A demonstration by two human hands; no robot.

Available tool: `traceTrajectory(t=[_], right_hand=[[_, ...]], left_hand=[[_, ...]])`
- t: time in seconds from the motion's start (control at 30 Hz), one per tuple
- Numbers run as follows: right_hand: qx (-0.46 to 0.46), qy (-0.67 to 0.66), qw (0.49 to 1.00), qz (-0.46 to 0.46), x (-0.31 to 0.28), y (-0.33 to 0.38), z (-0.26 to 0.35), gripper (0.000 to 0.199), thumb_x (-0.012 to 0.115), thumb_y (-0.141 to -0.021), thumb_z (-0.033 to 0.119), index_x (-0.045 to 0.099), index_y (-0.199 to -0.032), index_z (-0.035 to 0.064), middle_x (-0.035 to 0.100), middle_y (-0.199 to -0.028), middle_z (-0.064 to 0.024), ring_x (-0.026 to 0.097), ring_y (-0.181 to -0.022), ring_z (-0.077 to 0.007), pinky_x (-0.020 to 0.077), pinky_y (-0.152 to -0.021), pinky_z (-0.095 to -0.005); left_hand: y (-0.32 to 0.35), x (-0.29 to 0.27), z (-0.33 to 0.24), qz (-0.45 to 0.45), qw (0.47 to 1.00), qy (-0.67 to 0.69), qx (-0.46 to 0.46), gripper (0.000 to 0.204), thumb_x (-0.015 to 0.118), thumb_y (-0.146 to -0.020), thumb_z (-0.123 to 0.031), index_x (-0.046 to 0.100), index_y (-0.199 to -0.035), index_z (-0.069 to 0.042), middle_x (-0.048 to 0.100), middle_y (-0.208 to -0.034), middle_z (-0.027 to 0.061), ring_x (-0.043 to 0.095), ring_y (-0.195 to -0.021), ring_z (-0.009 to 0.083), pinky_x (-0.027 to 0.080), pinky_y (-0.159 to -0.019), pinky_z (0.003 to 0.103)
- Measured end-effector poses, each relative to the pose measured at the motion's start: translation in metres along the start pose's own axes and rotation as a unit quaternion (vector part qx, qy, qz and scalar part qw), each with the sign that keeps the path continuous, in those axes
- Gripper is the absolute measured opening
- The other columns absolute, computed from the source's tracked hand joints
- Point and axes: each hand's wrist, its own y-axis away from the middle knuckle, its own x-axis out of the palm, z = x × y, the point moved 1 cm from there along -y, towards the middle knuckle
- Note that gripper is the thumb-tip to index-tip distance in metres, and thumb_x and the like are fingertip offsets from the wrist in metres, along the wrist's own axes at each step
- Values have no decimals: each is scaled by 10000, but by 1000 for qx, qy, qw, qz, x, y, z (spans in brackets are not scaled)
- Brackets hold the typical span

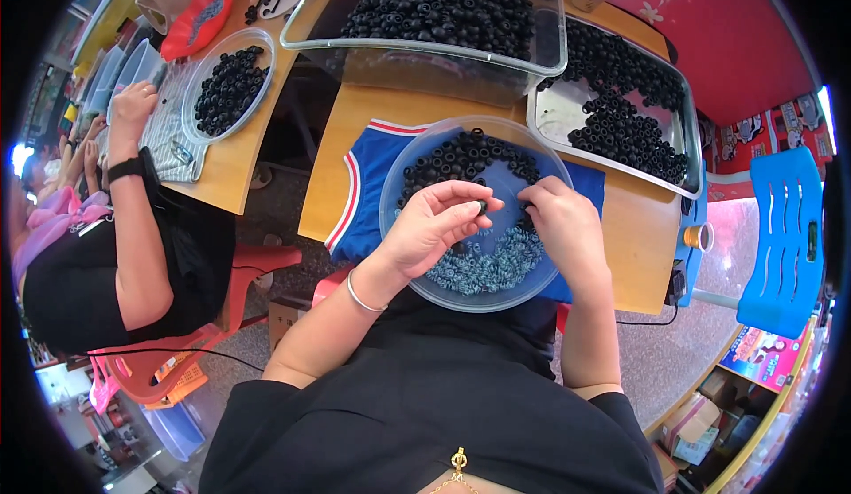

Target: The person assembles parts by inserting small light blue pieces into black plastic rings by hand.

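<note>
Over a round clear plastic basin (505,182) in front of me, my left hand (436,226) pinches a small black ring-shaped piece (481,207) between thumb and fingers. My right hand (567,228) is at the basin's right side, fingertips drawn together and pointing down. Whatever they grip is hidden; dark pieces lie right by them. Black hollow plastic pieces (448,159) fill the far and left part of the basin. Nearer to me lies a heap of small pale-teal coil-like pieces (486,269). The basin rests on a blue cloth with red and white trim (355,171).
Beyond stand a big clear bin (417,44) and a metal tray (558,113), both with black pieces. At left, a co-worker's arm (142,246) reaches over another table with a round tub (188,100) and red dish (182,44). A blue chair back (780,246) is at right.
</note>
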Motion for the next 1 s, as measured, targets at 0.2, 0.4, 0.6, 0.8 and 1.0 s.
traceTrajectory(t=[0.2, 0.4, 0.6, 0.8, 1.0], right_hand=[[8, 30, 999, 40, 4, -3, 4, 116, 631, -756, 33, 649, -868, 58, 641, -864, -94, 647, -775, -294, 528, -678, -387], [96, -253, 962, -20, -7, -10, 18, 142, 683, -779, 18, 655, -917, 33, 654, -842, -84, 661, -699, -174, 519, -593, -285], [13, -353, 932, -74, -8, -10, 31, 157, 713, -767, -33, 671, -913, 11, 657, -808, -64, 634, -668, -131, 506, -582, -238], [-32, -343, 937, -58, -4, -7, 33, 166, 776, -717, -2, 677, -849, 14, 662, -819, -61, 610, -645, -120, 486, -551, -236], [-33, -324, 944, -63, -4, -8, 34, 166, 781, -711, 4, 676, -839, 18, 661, -812, -58, 598, -636, -121, 468, -533, -237]], left_hand=[[0, 1, 1, 2, 1000, -7, 7, 216, 571, -948, -67, 616, -1155, -22, 662, -1119, 143, 658, -881, 120, 553, -826, 249], [0, 3, -1, -11, 1000, 6, 14, 223, 558, -956, -62, 610, -1167, -15, 655, -1135, 140, 663, -928, 133, 547, -840, 242], [1, 1, 0, 16, 999, 31, 31, 225, 570, -961, -87, 605, -1171, -16, 660, -1087, 93, 653, -969, 155, 530, -847, 250], [1, 1, 1, 10, 999, 41, 34, 208, 589, -948, -71, 611, -1149, -20, 650, -1046, 61, 642, -929, 130, 527, -832, 247], [2, 1, 1, 9, 999, 35, 37, 201, 601, -939, -62, 617, -1135, -20, 647, -1044, 59, 633, -934, 122, 524, -838, 249]])
